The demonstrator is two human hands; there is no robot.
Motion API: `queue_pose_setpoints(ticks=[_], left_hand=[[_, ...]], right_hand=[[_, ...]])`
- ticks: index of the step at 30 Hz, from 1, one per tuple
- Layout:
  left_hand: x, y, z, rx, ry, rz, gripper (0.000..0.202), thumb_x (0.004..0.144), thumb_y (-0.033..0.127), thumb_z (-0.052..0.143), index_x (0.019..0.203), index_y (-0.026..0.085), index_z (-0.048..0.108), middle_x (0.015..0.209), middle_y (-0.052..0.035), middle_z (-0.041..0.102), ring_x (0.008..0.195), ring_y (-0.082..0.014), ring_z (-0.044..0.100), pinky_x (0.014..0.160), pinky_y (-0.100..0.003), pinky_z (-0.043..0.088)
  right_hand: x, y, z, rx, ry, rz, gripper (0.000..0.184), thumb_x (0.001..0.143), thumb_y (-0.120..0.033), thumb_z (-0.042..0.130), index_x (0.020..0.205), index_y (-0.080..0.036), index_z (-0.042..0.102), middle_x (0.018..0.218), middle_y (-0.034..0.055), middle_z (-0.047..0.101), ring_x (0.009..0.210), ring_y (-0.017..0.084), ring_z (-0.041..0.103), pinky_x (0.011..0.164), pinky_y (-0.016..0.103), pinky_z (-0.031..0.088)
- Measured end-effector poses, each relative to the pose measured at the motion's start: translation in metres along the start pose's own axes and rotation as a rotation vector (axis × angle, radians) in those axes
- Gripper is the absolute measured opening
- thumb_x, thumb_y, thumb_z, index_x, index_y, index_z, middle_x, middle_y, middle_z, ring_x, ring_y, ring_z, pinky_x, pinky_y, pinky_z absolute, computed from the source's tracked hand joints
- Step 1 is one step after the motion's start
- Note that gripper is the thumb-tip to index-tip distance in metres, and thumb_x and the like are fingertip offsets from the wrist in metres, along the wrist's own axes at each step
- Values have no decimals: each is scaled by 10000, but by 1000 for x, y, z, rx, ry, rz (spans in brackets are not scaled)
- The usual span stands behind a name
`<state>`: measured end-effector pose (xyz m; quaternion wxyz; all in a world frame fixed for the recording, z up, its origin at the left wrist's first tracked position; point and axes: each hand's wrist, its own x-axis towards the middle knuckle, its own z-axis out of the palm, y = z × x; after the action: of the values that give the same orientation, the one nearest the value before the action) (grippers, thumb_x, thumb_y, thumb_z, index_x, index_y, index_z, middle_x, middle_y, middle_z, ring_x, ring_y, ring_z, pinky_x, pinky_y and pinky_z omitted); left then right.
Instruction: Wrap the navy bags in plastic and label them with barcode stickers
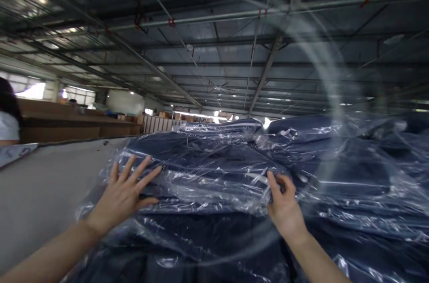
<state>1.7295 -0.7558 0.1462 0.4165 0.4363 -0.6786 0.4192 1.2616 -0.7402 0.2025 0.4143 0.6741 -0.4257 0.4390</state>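
A plastic-wrapped bundle of folded dark blue cloth [208, 162] lies on top of a stack in front of me. My left hand [125, 191] rests against its left end, palm down with the fingers spread. At the right end, my right hand [283, 198] has its fingers bent round the edge of the clear plastic wrap [258, 180]. Just which fingers grip the film is partly hidden. More wrapped dark blue bundles [187, 234] lie beneath.
Further wrapped bundles [355, 167] are heaped on the right. A pale board [60, 180] stands along the left side, with cardboard boxes [67, 124] beyond it. A person [9, 118] is partly visible at the far left edge. Overhead run roof beams and pipes.
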Motion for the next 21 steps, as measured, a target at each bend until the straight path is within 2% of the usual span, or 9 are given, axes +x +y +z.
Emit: queue_pose_setpoints(ticks=[2,3,6,8,10,14,16,18,21], left_hand=[[26,-27,33,40,-156,16,772,693,500,767,1382,368,443,1522,-85,296,1409,-420,143,1107,-649,111],[37,-34,50,36,-231,1,768,707,518,750,1389,378,425,1521,-73,301,1407,-409,164,1099,-642,151],[50,-35,90,8,-393,-60,750,761,558,676,1417,395,351,1533,-36,269,1407,-388,185,1075,-650,192],[44,-27,101,-3,-401,-63,756,769,584,649,1426,387,331,1544,-33,239,1417,-383,154,1086,-645,161],[36,-22,99,-14,-389,-54,773,766,604,639,1433,371,325,1552,-41,213,1425,-382,111,1104,-629,122],[31,-21,73,-59,-420,-59,805,751,619,646,1441,362,320,1560,-46,191,1426,-397,75,1105,-644,101],[33,-23,58,-46,-367,-56,827,741,606,667,1445,342,323,1561,-60,191,1426,-393,84,1108,-644,109],[32,-24,46,-17,-287,-59,844,734,589,685,1448,309,334,1561,-86,183,1424,-400,90,1105,-644,137],[27,-20,35,-13,-228,-53,788,772,556,663,1443,284,353,1559,-109,182,1420,-413,88,1086,-665,172]], right_hand=[[21,9,18,2,-62,37,950,665,6,438,1488,-359,137,1383,110,272,1106,278,575,829,379,581],[33,14,28,6,-103,44,957,649,6,444,1485,-355,151,1387,105,263,1095,271,582,831,366,579],[57,29,54,9,-213,61,962,614,4,471,1482,-302,192,1394,114,245,1042,255,608,854,353,566],[52,34,63,-1,-259,86,914,630,6,460,1471,-274,236,1387,123,254,1032,247,613,833,340,571],[32,34,63,-8,-268,86,835,686,6,428,1458,-267,267,1365,125,279,1098,256,582,842,342,569],[-1,26,44,2,-243,20,754,808,-102,468,1480,-279,177,1412,137,251,1293,310,411,976,435,497],[1,23,30,-36,-249,-1,769,811,-161,530,1480,-293,174,1430,138,270,1284,335,409,998,508,461],[9,16,15,-108,-219,1,743,799,-196,581,1458,-293,252,1408,145,330,1248,374,424,995,599,419],[16,-16,-18,-109,-64,-14,631,816,-241,602,1403,-261,372,1380,159,369,1283,413,361,1009,672,354]])
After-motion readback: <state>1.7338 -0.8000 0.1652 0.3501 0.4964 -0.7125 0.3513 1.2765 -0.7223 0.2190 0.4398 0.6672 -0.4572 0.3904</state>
